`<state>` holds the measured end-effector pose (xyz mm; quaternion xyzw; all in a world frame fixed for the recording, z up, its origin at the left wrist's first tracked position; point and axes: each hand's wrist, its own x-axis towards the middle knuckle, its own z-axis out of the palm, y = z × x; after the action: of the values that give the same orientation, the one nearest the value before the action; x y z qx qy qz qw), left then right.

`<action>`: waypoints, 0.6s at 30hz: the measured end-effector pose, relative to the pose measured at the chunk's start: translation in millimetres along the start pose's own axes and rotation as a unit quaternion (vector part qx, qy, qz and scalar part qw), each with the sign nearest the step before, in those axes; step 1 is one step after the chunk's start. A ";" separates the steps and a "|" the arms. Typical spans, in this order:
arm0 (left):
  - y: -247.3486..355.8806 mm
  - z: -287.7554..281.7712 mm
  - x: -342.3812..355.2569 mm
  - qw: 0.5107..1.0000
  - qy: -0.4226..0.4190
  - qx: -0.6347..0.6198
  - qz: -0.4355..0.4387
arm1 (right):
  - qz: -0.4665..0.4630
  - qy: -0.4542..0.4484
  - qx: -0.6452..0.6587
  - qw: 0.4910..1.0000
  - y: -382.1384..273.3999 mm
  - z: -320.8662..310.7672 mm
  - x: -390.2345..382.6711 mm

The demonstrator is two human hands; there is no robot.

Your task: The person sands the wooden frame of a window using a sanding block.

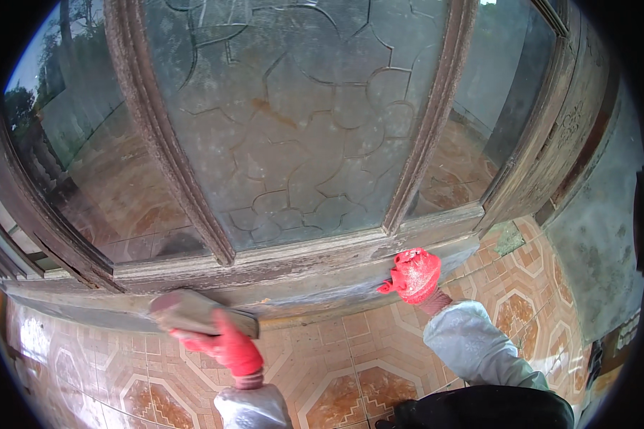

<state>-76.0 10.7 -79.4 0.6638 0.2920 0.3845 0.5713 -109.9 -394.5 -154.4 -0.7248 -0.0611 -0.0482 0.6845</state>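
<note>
My left hand [230, 347], in a red glove, grips a grey-brown oblong block [193, 312] with a rounded left end. The block lies against the sill below the window frame, slightly blurred; its exact kind is unclear. My right hand [413, 276], in a matching red glove, is closed in a fist at the right part of the sill [322, 300]. Whatever it may hold is hidden by the glove. Above both hands runs the worn wooden bottom rail [300, 259] of the frame, its paint flaking.
A patterned glass pane [300, 143] stands ahead between two wooden uprights, with plain panes on either side. Brown patterned tiles [336, 357] cover the floor. A small greenish flat piece [509, 239] lies near the right corner, beside a grey wall [594, 236]. Something black [486, 409] fills the lower right.
</note>
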 end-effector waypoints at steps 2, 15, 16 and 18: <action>-38.1 -10.2 6.4 0.944 0.010 0.186 0.274 | 0.078 0.014 0.171 0.982 19.9 0.4 3.5; -12.3 7.8 0.2 0.998 -0.050 -0.005 0.033 | -0.124 0.185 -0.264 0.938 -6.8 -1.2 5.8; -46.6 2.5 -9.2 0.974 -0.034 0.102 0.200 | -0.150 0.157 -0.382 0.898 -6.9 14.8 10.1; -63.0 -5.5 8.6 0.966 -0.024 0.109 0.234 | -0.145 0.203 -0.437 0.864 -30.6 34.9 10.6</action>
<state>-72.8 31.9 -139.6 0.7810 0.1545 0.4570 0.3967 -104.7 -357.7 -124.6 -0.9068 0.0017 -0.3150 0.2802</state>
